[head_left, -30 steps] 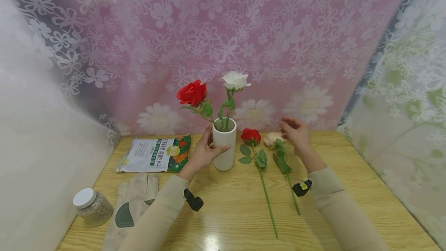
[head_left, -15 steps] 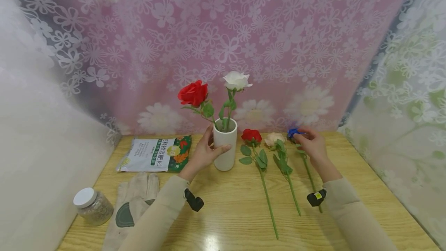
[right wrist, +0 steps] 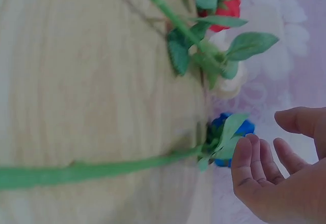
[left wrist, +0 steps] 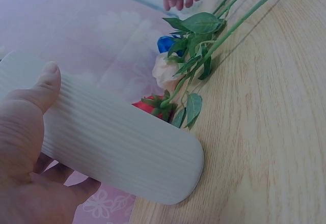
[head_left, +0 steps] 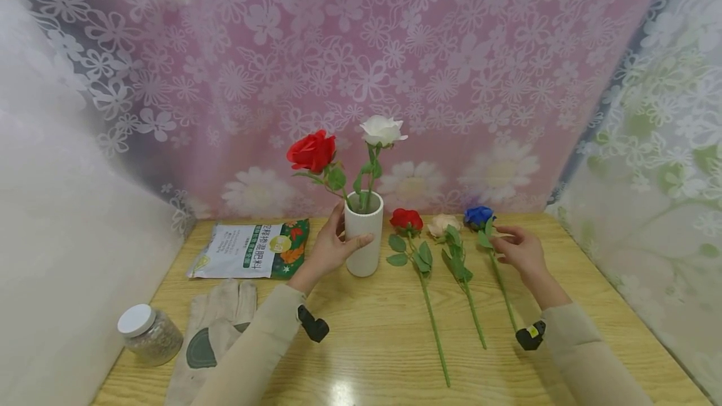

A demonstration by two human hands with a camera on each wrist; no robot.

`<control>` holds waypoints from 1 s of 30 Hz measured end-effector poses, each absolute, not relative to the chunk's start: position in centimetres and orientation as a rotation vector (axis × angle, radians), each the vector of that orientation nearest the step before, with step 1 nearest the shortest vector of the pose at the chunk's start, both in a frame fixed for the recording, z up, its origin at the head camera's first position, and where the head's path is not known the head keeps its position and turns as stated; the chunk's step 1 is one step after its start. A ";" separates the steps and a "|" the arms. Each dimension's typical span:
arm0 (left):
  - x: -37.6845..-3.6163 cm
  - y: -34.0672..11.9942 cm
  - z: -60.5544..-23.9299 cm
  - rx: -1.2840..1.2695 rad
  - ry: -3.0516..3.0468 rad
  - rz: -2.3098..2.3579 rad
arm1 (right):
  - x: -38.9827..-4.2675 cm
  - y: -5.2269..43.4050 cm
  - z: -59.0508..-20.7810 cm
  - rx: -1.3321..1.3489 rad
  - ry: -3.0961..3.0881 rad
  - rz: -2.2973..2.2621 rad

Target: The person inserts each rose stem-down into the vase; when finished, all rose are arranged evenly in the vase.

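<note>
Clock read from the head view, 12 at its top. White vase (head_left: 365, 252) near mid-table (head_left: 372, 356); left hand (head_left: 327, 249) at its 9 o'clock, fingers wrapped round the wall, thumb across the near face. Blue rose (head_left: 479, 217) lies at the vase's 3 o'clock, past the lying red rose (head_left: 406, 220) and cream rose (head_left: 442, 225); right hand (head_left: 521, 252) just beside it, 4 o'clock from the bloom, fingers loosely bent, thumb apart, nothing visibly gripped — whether a fingertip touches the leaves (head_left: 484, 239) I can't tell.

Risks, as judged: a pinch on leaf rather than stem could tear it loose; a sweep toward 9 could snag the cream rose's foliage; a slackened left grip could let the vase tip, the standing red bloom (head_left: 311, 151) overhanging toward 10–11.

Axes: vase upright, mouth up; blue rose flat — bloom toward 11–12, stem end toward 5–6.
</note>
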State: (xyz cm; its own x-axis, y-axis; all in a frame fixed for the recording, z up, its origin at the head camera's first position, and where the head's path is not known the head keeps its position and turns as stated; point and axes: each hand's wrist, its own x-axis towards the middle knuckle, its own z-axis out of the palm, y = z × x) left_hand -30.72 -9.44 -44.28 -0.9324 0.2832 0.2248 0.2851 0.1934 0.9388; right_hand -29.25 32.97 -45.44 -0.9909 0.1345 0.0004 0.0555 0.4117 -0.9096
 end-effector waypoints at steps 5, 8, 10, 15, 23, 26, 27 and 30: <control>-30.6 -9.4 -44.2 -0.589 -2.416 -1.898 | -28.9 34.0 -46.7 -0.181 -2.666 1.609; -30.6 -9.4 -44.3 -0.596 -2.411 -1.894 | -28.8 34.4 -47.3 -0.185 -2.739 1.563; -30.6 -9.4 -44.3 -0.598 -2.409 -1.895 | -28.9 34.7 -47.7 -0.181 -2.784 1.534; -30.7 -9.4 -44.4 -0.600 -2.401 -1.904 | -29.1 35.0 -48.2 -0.192 -2.797 1.536; -30.8 -9.4 -44.4 -0.593 -2.405 -1.904 | -29.0 35.3 -48.4 -0.193 -2.818 1.514; -30.8 -9.4 -44.4 -0.596 -2.406 -1.897 | -29.0 35.4 -48.4 -0.186 -2.846 1.479; -30.8 -9.4 -44.4 -0.596 -2.408 -1.893 | -29.0 35.4 -48.5 -0.188 -2.855 1.464; -30.7 -9.4 -44.3 -0.593 -2.415 -1.891 | -29.0 35.6 -48.7 -0.186 -2.884 1.414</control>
State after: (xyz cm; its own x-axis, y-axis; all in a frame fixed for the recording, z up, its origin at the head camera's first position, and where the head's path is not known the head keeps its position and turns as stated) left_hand -30.72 -9.38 -44.29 -0.9279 0.2825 0.2433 0.3040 0.1953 0.9324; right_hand -28.96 35.56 -48.73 -0.9904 0.0703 -0.1191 0.1372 0.6075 -0.7824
